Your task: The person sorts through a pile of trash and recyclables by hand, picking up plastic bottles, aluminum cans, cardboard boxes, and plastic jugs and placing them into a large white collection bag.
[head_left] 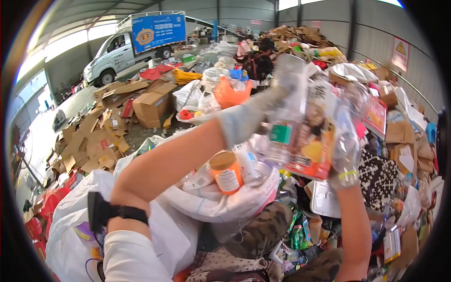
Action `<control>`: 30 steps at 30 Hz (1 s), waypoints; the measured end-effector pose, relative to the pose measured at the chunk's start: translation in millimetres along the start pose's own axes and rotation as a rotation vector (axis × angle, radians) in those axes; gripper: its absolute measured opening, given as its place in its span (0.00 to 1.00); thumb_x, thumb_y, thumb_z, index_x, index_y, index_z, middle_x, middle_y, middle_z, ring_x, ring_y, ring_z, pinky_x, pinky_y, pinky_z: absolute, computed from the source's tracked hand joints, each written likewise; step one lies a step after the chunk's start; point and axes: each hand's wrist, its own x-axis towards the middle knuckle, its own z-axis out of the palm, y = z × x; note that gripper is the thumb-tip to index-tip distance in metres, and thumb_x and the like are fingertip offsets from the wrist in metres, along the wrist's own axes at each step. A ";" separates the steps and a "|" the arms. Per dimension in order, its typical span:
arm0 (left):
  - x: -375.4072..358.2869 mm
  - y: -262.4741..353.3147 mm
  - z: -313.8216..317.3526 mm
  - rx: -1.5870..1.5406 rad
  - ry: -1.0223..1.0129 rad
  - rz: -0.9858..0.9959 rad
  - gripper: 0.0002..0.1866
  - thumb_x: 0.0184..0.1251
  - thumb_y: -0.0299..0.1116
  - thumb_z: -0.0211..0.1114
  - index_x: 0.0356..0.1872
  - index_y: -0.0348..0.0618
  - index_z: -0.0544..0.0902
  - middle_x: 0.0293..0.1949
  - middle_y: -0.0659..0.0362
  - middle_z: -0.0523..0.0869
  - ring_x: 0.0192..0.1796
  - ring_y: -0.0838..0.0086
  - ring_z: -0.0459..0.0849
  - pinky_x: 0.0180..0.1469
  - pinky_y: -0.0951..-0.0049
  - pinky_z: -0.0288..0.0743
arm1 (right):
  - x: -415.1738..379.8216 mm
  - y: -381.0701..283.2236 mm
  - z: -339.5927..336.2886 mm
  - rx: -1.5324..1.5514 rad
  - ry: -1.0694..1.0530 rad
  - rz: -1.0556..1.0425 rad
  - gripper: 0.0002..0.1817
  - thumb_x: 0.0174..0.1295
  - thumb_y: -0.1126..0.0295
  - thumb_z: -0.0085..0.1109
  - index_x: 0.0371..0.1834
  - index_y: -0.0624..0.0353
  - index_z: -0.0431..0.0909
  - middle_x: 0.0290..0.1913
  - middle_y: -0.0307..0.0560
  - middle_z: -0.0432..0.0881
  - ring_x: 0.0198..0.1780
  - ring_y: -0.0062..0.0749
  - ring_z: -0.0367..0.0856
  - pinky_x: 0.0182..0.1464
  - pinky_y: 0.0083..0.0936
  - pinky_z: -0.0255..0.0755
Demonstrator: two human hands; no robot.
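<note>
My left hand [265,105], in a pale glove, is raised in front of me with its fingers closed round a clear plastic container [290,77]; motion blurs it. A clear bottle with a green label [280,136] hangs just below that hand; what holds it is unclear. My right hand [344,176], also gloved, grips a clear plastic bottle [346,145] at the right. Between the hands stands a red and white printed package [312,141], touching or close to the right hand. Below them an open white sack [211,204] holds an orange jar [226,172] and white bottles.
Mixed waste surrounds my camouflage-clad legs [268,230]. Flattened cardboard [87,145] and a cardboard box [154,104] lie at the left. An orange bag [231,94] stands beyond the sack. Another person [259,61] is farther back, near a truck [136,44].
</note>
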 end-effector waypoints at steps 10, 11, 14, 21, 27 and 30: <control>-52.7 -71.2 -157.6 -0.279 0.502 -0.165 0.28 0.57 0.57 0.60 0.46 0.43 0.72 0.34 0.57 0.80 0.33 0.69 0.81 0.36 0.67 0.80 | 72.5 154.1 116.8 0.300 -0.200 0.600 0.20 0.59 0.58 0.59 0.51 0.57 0.72 0.40 0.37 0.78 0.38 0.22 0.78 0.41 0.23 0.75; -45.9 -94.1 -174.9 -0.271 0.507 -0.259 0.31 0.55 0.61 0.60 0.49 0.44 0.72 0.36 0.57 0.80 0.33 0.69 0.81 0.38 0.65 0.79 | 79.0 177.8 106.5 -0.035 -0.189 0.491 0.29 0.55 0.56 0.62 0.56 0.61 0.67 0.44 0.43 0.77 0.42 0.28 0.77 0.43 0.24 0.74; -22.5 -138.7 -209.4 -0.376 0.562 -0.352 0.29 0.54 0.61 0.59 0.46 0.47 0.76 0.35 0.56 0.81 0.32 0.69 0.82 0.33 0.64 0.79 | 80.9 187.0 123.2 -0.630 -0.177 0.346 0.47 0.47 0.52 0.67 0.66 0.67 0.53 0.52 0.55 0.75 0.51 0.37 0.75 0.51 0.27 0.70; -2.9 -146.5 -264.0 -0.238 0.446 -0.446 0.24 0.55 0.57 0.60 0.42 0.47 0.79 0.33 0.56 0.83 0.32 0.69 0.83 0.32 0.66 0.79 | 107.7 195.3 140.1 -1.335 -0.325 0.407 0.50 0.46 0.54 0.65 0.69 0.61 0.47 0.63 0.66 0.62 0.64 0.51 0.65 0.62 0.33 0.62; 10.8 -151.6 -322.0 0.716 0.550 -0.545 0.23 0.53 0.53 0.63 0.43 0.48 0.80 0.33 0.55 0.84 0.35 0.67 0.84 0.36 0.65 0.79 | 91.6 174.1 144.6 -1.699 -0.433 0.400 0.50 0.46 0.53 0.63 0.72 0.46 0.44 0.71 0.64 0.43 0.68 0.58 0.55 0.65 0.45 0.57; 11.5 -132.9 -320.0 1.530 0.686 -0.539 0.31 0.47 0.51 0.66 0.54 0.50 0.74 0.46 0.51 0.81 0.48 0.61 0.80 0.47 0.56 0.73 | 93.6 179.5 139.3 -1.719 -0.490 0.392 0.51 0.46 0.51 0.64 0.72 0.45 0.45 0.71 0.62 0.45 0.68 0.56 0.55 0.65 0.44 0.57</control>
